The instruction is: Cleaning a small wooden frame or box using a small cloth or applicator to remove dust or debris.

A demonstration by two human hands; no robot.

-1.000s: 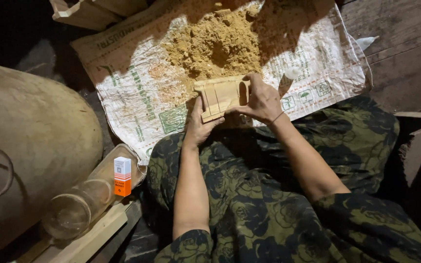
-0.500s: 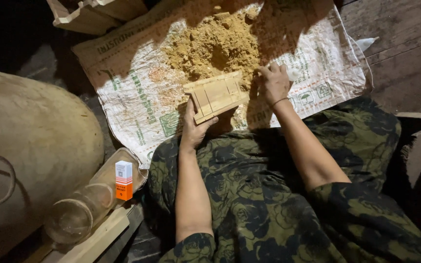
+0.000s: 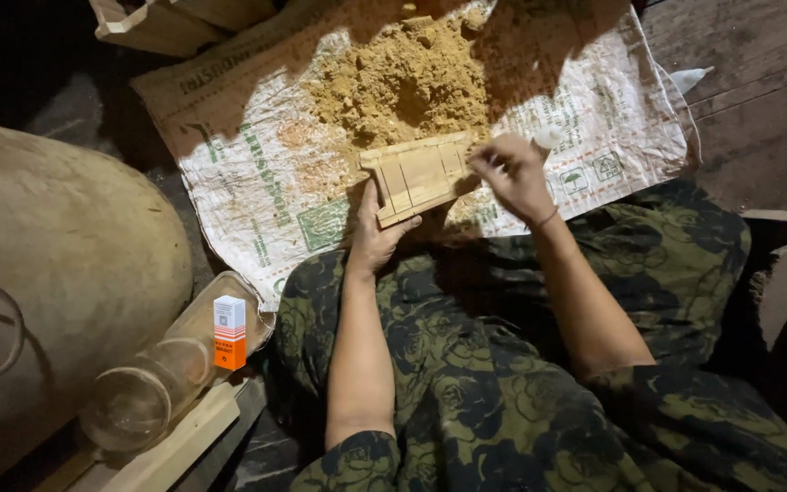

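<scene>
**Lin:** Hands first, please. What does each one do?

**Omar:** Left hand (image 3: 377, 239) supports the wooden mould (image 3: 419, 176) from below, at its near end; the thumb lies along the near edge and the grip is closed on the frame. Right hand (image 3: 514, 173) is at the far right end of the mould, fingers bent and pinched together. Whether they pinch some of the mixture or only touch the wood, I cannot tell.

**Lin:** And where is the mould?

**Omar:** Over the middle of the woven sack (image 3: 257, 182) that is spread on the floor, just at the near side of the heap of sandy clay (image 3: 403, 77), a little tilted.

**Lin:** How would one do this step well, in your judgement?

**Omar:** I think the left hand should keep the mould level and close above the sack, so that any crumbs fall back on it and not on the lap in the dark green patterned cloth (image 3: 503, 383). The right hand should work near the heap, in short reaches.

**Lin:** Anything in the way?

**Omar:** Not really. A glass jar (image 3: 152, 387) lies on its side beyond the sack's near left corner, with a small orange and white box (image 3: 229, 332) on it. Both are well apart from the hands.
</scene>
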